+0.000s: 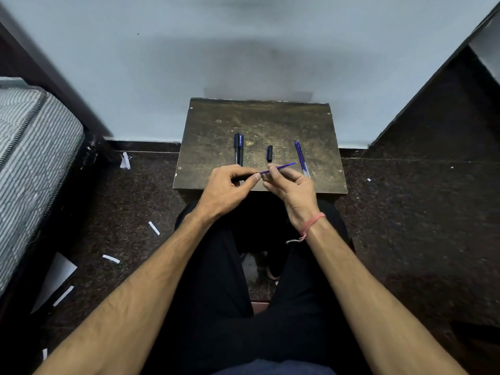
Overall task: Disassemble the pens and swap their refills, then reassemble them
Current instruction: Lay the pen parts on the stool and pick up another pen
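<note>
Two bare forearms reach forward from the bottom of the view over black-trousered legs, meeting above the near edge of a small dark wooden surface (259, 117). On the left, the left hand (230, 186) has its grip curled round a dark pen barrel (244, 177), thumb and forefinger pinching it near its open end. One blue refill (278, 168) sticks out of that end and slants up to the right; the right hand (290, 185) has its grip pinched on this refill close to the barrel, fingers curled beneath. A pink thread bracelet (311, 226) circles the right wrist. Lying on the surface I count two capped dark pens (238, 148) side by side and touching on the left, one loose dark cap (269, 153) near the middle, and two more blue refills (301, 156) lying together on the right, well apart from the pens. That makes three refills in all, one held and two resting. The surface is scuffed and worn, with small screws at its corners, and stands against a pale blue-grey wall (243, 50). Beneath it runs a dark speckled floor (405, 212), scattered with several white paper scraps (154, 228). On the far left a striped grey mattress (29, 158) sits on a dark frame, and a dark slanted panel rises at the right.
</note>
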